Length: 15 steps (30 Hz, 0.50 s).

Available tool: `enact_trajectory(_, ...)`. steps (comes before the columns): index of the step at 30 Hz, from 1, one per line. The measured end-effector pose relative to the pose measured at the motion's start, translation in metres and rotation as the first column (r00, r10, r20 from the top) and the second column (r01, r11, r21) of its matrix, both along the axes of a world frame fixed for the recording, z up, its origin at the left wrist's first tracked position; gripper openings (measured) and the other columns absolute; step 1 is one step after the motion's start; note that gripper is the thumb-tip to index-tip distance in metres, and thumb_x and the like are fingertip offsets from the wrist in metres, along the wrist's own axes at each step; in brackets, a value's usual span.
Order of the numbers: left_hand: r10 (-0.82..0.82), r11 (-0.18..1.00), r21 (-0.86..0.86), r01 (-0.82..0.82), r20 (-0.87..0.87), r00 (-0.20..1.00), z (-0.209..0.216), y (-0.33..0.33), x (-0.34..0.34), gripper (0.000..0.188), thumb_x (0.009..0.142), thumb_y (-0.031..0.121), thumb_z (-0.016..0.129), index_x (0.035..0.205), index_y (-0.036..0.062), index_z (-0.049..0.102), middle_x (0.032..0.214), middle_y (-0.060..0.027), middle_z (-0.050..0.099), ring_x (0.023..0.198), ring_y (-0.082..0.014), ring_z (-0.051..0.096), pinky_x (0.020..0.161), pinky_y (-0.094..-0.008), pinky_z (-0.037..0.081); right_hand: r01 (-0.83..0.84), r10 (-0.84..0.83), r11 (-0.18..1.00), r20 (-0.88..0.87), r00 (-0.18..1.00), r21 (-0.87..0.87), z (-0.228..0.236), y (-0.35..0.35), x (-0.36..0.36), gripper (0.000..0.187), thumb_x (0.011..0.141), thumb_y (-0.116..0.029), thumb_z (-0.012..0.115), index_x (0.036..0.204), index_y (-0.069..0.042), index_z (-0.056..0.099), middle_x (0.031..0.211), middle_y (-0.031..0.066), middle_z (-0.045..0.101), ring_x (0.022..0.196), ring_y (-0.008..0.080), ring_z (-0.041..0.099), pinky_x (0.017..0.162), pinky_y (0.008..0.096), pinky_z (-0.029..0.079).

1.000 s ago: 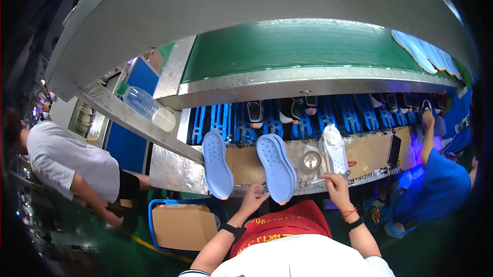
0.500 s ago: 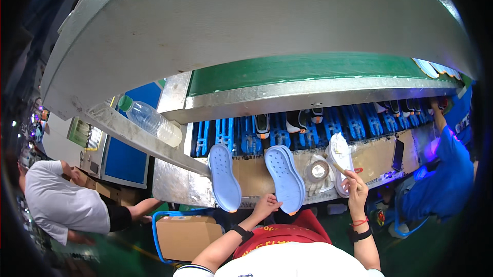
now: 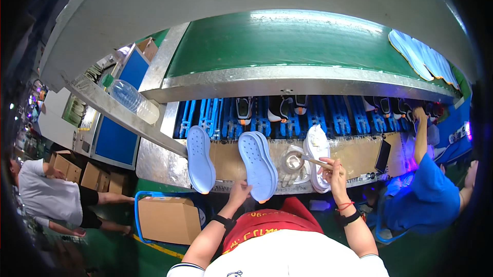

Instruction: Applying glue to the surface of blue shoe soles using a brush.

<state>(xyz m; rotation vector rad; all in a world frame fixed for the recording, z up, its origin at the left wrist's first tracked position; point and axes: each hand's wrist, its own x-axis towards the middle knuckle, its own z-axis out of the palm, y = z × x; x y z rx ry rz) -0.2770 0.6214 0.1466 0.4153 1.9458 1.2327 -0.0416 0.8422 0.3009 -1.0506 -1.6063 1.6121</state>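
Stacked blue soles (image 3: 259,168), just right of left hand (image 3: 239,193), touching

Gap between blue soles (image 3: 201,160), metal beam (image 3: 308,84) beyond

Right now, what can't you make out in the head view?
Head view:
Lower blue sole: mostly covered by the upper sole.
Round container: contents too small to tell.
Brush: tip too small to tell contact with the container.
Dark shoes: far ends hidden by the metal beam.
Left hand: too small to tell gripping from touching.
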Motion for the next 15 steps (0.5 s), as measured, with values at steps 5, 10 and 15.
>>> enact_trajectory(5,-0.055,0.996,-0.074,0.049,-0.081,0.995,-0.009,-0.003,0.003,0.025,0.082,0.015,0.063,0.091,-0.0045,0.051,0.079,-0.0151,0.058,0.065,-0.0220,0.063,0.054,-0.0314,0.053,-0.184,0.187,0.982,0.096,0.978,-0.037,-0.002,0.016,0.001,0.046,0.099,-0.035,0.034,0.091,-0.001,0.063,0.072,0.0031,0.062,0.059,0.0050,0.047,0.050,0.0194,0.034)
enact_trajectory(10,-0.056,0.994,-0.103,0.049,-0.070,0.996,0.013,-0.002,0.001,0.028,0.083,0.011,0.059,0.103,-0.0037,0.045,0.078,-0.0137,0.059,0.064,-0.0200,0.062,0.055,-0.0287,0.051,-0.206,0.208,0.978,0.209,0.956,-0.031,-0.013,0.026,0.004,0.049,0.098,-0.037,0.035,0.087,0.001,0.063,0.069,0.0050,0.060,0.064,0.0103,0.053,0.060,0.0236,0.041)
enact_trajectory(15,-0.096,0.981,0.196,-0.001,0.484,0.870,0.067,-0.022,-0.005,0.061,0.078,-0.004,0.061,0.132,-0.0011,0.031,0.109,-0.0132,0.057,0.093,-0.0204,0.062,0.074,-0.0314,0.054,-0.198,0.204,0.979,0.130,0.970,-0.055,-0.006,0.022,-0.004,0.050,0.098,-0.037,0.035,0.100,0.003,0.064,0.086,0.0124,0.068,0.076,0.0132,0.061,0.065,0.0236,0.045)
